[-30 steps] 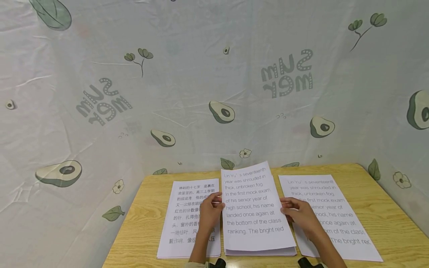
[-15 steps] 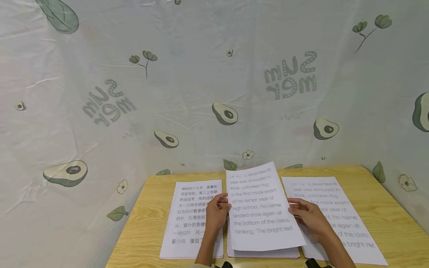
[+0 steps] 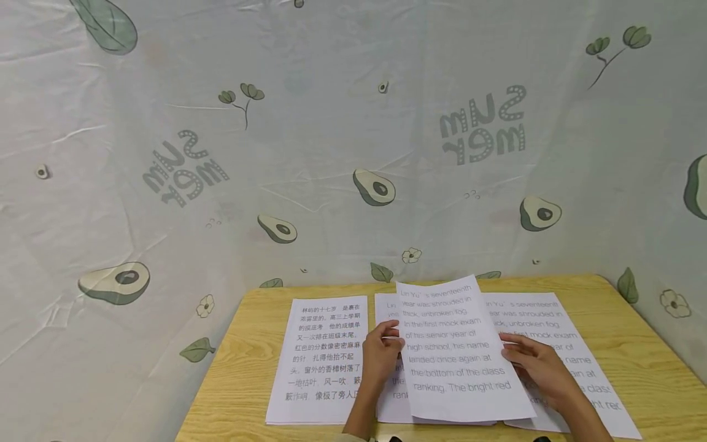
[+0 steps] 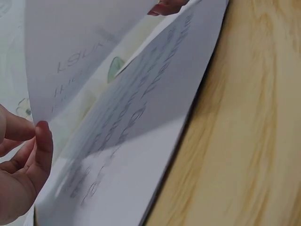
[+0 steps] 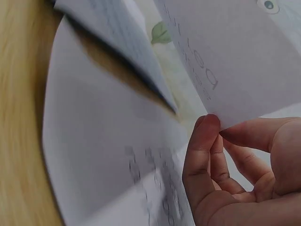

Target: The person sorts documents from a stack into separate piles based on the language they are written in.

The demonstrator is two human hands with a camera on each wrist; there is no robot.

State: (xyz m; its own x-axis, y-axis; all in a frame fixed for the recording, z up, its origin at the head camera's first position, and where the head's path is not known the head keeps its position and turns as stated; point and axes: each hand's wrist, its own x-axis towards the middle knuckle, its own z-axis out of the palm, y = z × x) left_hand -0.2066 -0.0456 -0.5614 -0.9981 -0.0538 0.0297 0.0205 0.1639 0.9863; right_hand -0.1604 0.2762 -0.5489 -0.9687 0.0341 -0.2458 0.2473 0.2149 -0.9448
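A white sheet of paper (image 3: 453, 368) with printed English text is held up off the table, slightly bowed. My left hand (image 3: 381, 353) pinches its left edge between thumb and fingers. On the opposite edge my right hand (image 3: 538, 365) pinches it the same way, as the right wrist view shows with the thumb and fingertips (image 5: 209, 125) on the paper. Beneath lies a middle stack of printed paper (image 3: 386, 408), mostly covered by the lifted sheet. To its right is another English-printed stack (image 3: 602, 414), partly hidden by the sheet and my right hand.
A stack of paper with Chinese text (image 3: 315, 362) lies at the left of the wooden table (image 3: 232, 368). Behind the table hangs a pale cloth (image 3: 309, 153) with avocado and leaf prints, which also runs along both sides.
Both hands have carried the held sheet to the right, off the middle stack's left part and over part of the right stack. More of the Chinese-text stack shows. The camera view shifted slightly.
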